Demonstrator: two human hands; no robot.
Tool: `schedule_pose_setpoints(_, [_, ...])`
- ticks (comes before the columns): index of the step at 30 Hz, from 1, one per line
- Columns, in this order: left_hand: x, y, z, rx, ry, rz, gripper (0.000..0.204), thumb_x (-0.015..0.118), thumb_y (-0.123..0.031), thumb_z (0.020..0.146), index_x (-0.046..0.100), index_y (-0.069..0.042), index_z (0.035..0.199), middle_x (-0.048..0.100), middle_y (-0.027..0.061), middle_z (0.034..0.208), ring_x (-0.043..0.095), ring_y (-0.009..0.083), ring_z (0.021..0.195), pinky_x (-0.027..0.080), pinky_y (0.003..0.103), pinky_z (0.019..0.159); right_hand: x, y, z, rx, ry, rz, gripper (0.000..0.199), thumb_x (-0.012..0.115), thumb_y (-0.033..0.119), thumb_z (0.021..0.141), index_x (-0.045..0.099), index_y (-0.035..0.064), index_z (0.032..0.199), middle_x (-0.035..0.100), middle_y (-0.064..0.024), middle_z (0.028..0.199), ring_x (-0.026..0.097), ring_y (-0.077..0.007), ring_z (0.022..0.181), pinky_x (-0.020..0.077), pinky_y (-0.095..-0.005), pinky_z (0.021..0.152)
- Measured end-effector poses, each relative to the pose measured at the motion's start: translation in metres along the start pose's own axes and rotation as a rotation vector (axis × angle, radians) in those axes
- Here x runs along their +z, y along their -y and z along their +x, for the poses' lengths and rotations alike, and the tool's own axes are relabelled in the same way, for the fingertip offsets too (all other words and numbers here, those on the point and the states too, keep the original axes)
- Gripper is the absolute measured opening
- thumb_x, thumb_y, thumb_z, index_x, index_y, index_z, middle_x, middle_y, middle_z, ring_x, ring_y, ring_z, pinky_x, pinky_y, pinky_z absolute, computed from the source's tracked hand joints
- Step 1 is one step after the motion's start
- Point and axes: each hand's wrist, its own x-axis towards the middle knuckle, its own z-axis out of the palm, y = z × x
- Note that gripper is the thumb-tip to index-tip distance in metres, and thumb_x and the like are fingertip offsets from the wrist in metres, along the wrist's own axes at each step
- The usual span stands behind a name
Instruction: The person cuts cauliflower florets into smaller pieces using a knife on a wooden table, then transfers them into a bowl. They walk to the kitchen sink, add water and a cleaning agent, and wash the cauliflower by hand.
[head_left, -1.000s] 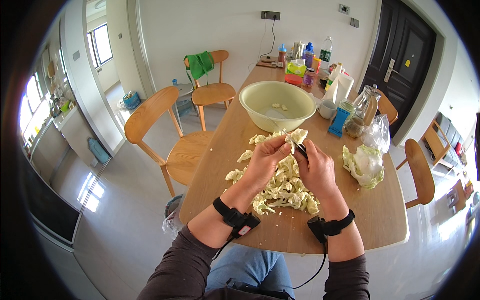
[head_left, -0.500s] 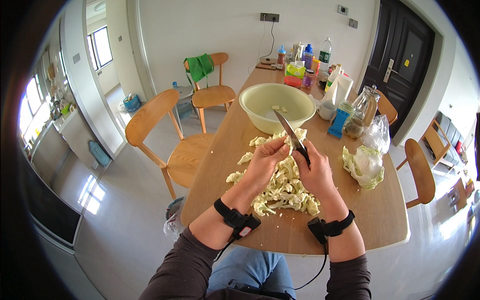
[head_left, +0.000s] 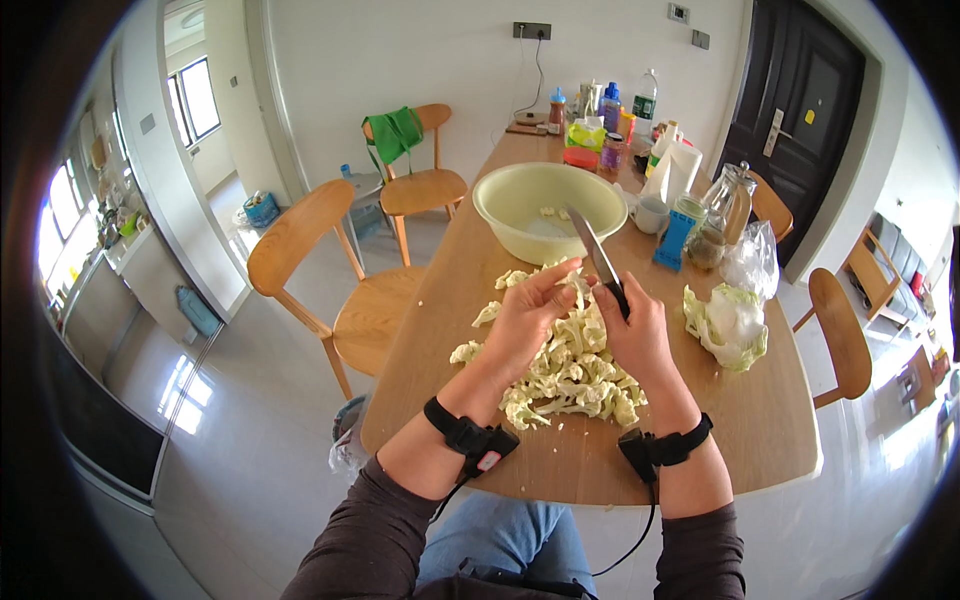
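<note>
Your right hand [head_left: 640, 335] is closed around a knife [head_left: 597, 258], blade angled up and away from you, while your left hand [head_left: 525, 320] pinches a cauliflower floret [head_left: 577, 290] against it for trimming. Cut cauliflower pieces [head_left: 570, 375] pile beneath, near the tabletop's [head_left: 760, 440] near edge; the bowl [head_left: 549, 210] waits just beyond, within easy reach.

Blue carton [head_left: 675, 232] and clear plastic bag [head_left: 752, 258] beside bowl [head_left: 510, 205]

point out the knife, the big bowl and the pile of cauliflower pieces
knife [head_left: 595, 252], head view, middle of the blade, above the right hand [head_left: 640, 335] that grips it
bowl [head_left: 497, 205], head view, left rim of the pale green bowl
cauliflower pieces [head_left: 570, 385], head view, middle of the pile on the table
</note>
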Motion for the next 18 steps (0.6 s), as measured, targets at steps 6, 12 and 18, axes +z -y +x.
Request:
schedule_pose_setpoints(6, [-0.012,-0.002,0.006,-0.048,-0.093,0.226,0.029,0.053,-0.013,0.095,0.062,-0.004,0.121,0.065,-0.0008,0.098,0.056,0.0064,0.082,0.044,0.024,0.075,-0.011,-0.011,0.006,0.039,-0.123,-0.038,0.029,0.059,0.029,0.094,0.055,0.0006,0.088,0.058,-0.0138,0.063,0.057,-0.0301,0.056,0.0439,-0.0372,0.056])
schedule_pose_setpoints(12, [-0.014,-0.008,0.006,-0.113,-0.188,0.225,0.036,0.053,-0.014,0.096,0.053,0.001,0.129,0.063,0.0049,0.099,0.064,0.0122,0.082,0.049,0.025,0.07,-0.034,-0.022,0.013,0.123,-0.099,-0.137,0.029,0.061,0.028,0.09,0.055,0.0005,0.099,0.064,-0.0184,0.08,0.062,-0.0348,0.076,0.0464,-0.0407,0.069])
schedule_pose_setpoints(18, [-0.015,-0.01,0.005,-0.078,-0.23,0.17,0.037,0.054,-0.016,0.096,0.054,0.001,0.128,0.061,0.005,0.101,0.062,0.0132,0.08,0.049,0.026,0.071,-0.058,-0.037,0.012,0.161,-0.059,-0.228,0.03,0.061,0.02,0.087,0.054,0.0022,0.11,0.066,-0.0183,0.088,0.063,-0.0365,0.085,0.0474,-0.0409,0.075])
